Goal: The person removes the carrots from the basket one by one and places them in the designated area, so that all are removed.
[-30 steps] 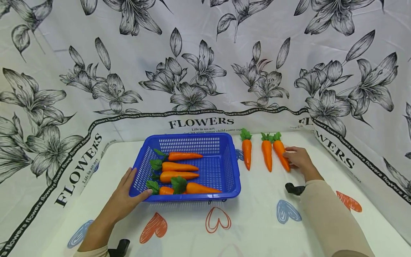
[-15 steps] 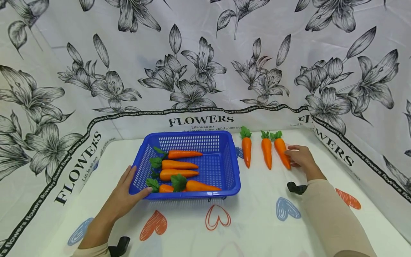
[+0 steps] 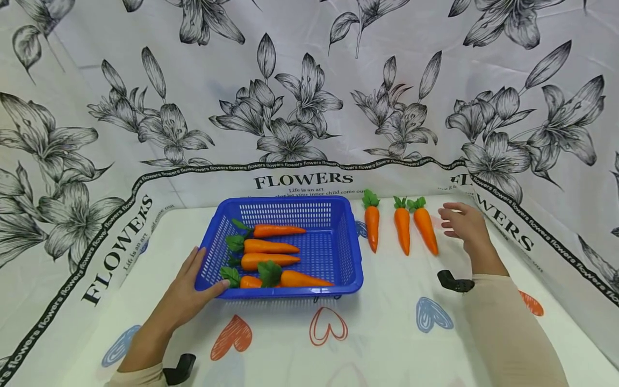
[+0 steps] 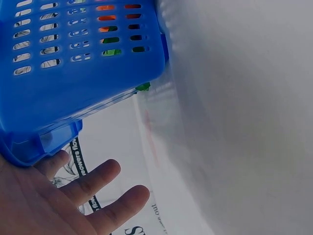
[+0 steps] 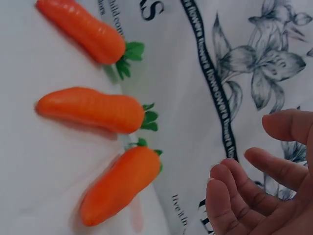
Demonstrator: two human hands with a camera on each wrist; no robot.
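Observation:
A blue plastic basket (image 3: 357, 252) stands on the table with several orange carrots (image 3: 272, 246) lying in it, leafy ends mostly to the left. My left hand (image 3: 181, 297) rests at its near left corner, thumb over the rim. In the left wrist view, the fingers (image 4: 124, 208) stretch out straight beside the basket wall (image 4: 78, 88). Three more carrots lie right of the basket: a left one (image 3: 372, 228), a middle one (image 3: 402, 231) and a right one (image 3: 425, 231). My right hand (image 3: 465, 224) hovers just right of these, fingers loosely bent, holding nothing; the right wrist view shows a gap between it and the nearest carrot (image 5: 122, 186).
A white cloth with printed hearts (image 3: 329, 326) covers the table. Behind and at both sides hangs a flower-printed curtain (image 3: 309, 32). Dark wrist mounts (image 3: 454, 281) sit by both sleeves.
My right hand has let go of the rightmost carrot and moved up and right, away from it. That carrot lies tilted slightly apart from the middle one. The left hand stays put.

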